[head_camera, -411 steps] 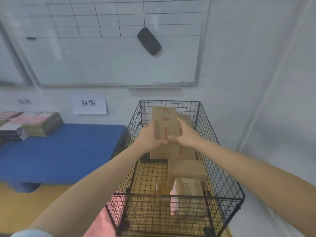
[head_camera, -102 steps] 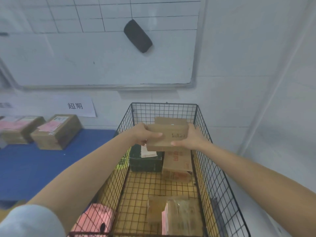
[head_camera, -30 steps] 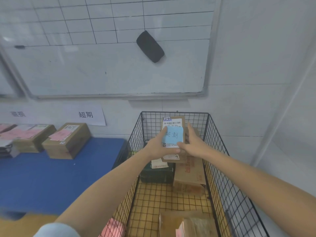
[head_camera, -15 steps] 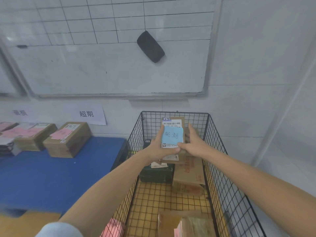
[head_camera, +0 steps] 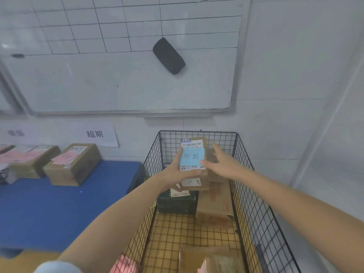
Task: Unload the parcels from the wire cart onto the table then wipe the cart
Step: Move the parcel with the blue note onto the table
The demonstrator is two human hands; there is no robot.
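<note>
A black wire cart (head_camera: 254, 194) stands against the wall, right of a blue table (head_camera: 59, 209). Above the cart's far end I hold a small cardboard parcel (head_camera: 194, 156) upright; it carries a barcode label and a blue note. My left hand (head_camera: 175, 174) grips its lower left side. My right hand (head_camera: 222, 166) holds its right edge, thumb on the front and fingers stretched behind. Inside the cart lie a dark box (head_camera: 177, 203), a brown carton (head_camera: 214, 209) leaning beside it, and a taped parcel (head_camera: 206, 259) at the near end.
Two cardboard boxes (head_camera: 72, 164) (head_camera: 29, 160) with pink labels sit at the table's back, below paper signs (head_camera: 96, 133). A whiteboard with a black eraser (head_camera: 169, 55) hangs above. A pink packet (head_camera: 126, 265) shows at the cart's near left corner.
Over the last second the parcel has stayed upright in both hands, almost still above the cart. Earlier I lifted it from the cart and turned its labelled face towards me.
</note>
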